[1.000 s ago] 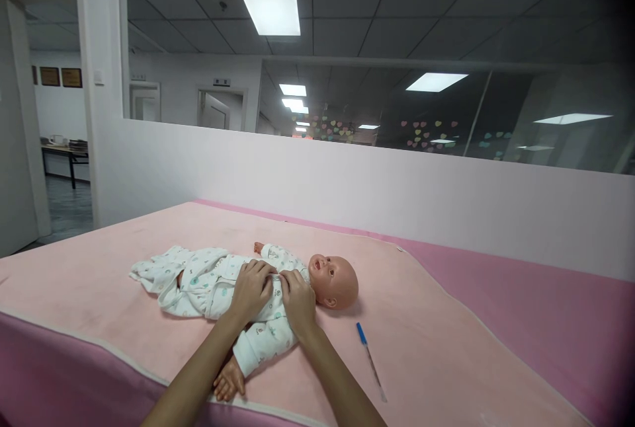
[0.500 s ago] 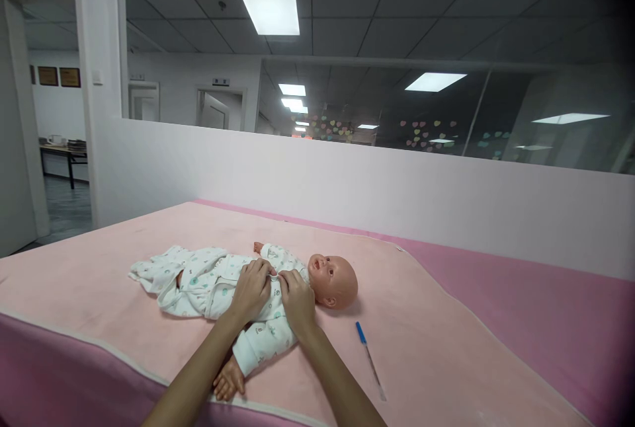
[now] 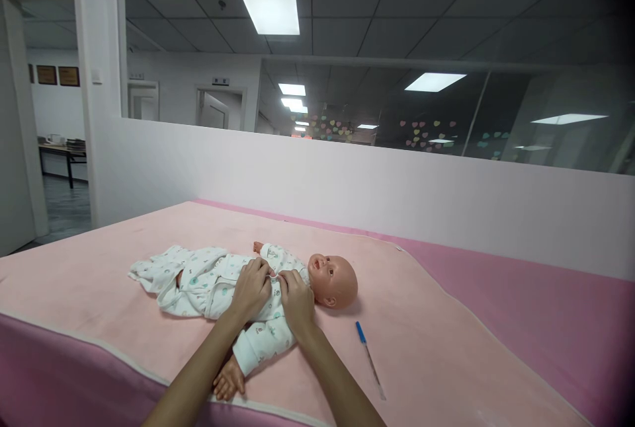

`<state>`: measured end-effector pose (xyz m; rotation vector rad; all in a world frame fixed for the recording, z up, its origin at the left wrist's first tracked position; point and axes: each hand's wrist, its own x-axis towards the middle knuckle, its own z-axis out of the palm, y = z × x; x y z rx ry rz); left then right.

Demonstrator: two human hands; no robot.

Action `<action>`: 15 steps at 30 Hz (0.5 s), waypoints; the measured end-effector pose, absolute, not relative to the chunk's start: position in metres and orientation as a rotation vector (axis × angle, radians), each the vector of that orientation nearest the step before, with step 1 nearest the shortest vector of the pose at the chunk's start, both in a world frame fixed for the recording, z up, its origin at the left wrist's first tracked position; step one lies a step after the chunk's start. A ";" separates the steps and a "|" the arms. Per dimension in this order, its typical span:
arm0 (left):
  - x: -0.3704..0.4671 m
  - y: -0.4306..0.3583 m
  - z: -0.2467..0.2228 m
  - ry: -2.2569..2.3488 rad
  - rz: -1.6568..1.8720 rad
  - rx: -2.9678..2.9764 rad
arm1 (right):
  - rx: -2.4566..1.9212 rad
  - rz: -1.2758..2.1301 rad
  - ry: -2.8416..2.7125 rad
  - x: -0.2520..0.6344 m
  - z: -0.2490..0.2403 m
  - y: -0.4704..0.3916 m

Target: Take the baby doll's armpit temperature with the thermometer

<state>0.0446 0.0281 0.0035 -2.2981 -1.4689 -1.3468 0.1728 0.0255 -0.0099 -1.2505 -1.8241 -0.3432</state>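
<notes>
A baby doll [image 3: 336, 280] lies on its back, head to the right, dressed in a white patterned baby outfit [image 3: 198, 281]. My left hand [image 3: 252, 285] rests on the doll's chest with its fingers pinched on the front of the outfit. Close beside it, my right hand [image 3: 296, 293] pinches the same cloth nearer the neck. A small edge of white fabric shows between the fingertips; any fastener there is too small to make out. One doll arm stretches toward me under my forearms, the other points away.
A pen with a blue cap [image 3: 370, 359] lies right of the doll. A peach-coloured mat [image 3: 436, 348] covers the pink bed surface [image 3: 526, 295]. Behind it stands a low white wall [image 3: 397, 192] with a window above. An open doorway [image 3: 59, 116] is at the left.
</notes>
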 end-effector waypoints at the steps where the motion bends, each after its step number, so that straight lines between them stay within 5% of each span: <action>1: 0.044 0.028 0.004 -1.475 -1.345 -2.297 | -1.256 -0.334 -1.824 0.173 -0.010 0.025; 15: 0.046 0.022 0.008 -1.414 -1.449 -2.242 | -1.188 -0.276 -1.699 0.172 -0.007 0.022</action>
